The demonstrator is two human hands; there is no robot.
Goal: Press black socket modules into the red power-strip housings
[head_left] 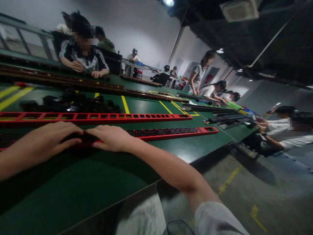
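The left hand [57, 137] and right hand [111, 138] are placed nearly together at the near red frame [171, 135] on the surface [97, 186]; their grip cannot be told. Black pieces [161, 132] could be tilted by uneven pressing.

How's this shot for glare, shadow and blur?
Head view: pale glare on the table, right of centre; head view: shadow on the table below the left hand and right hand; head view: the top lamp is blown out; head view: the black pile looks soft.

Workshop, apparently: people [196, 76] along green workbench [73, 189]
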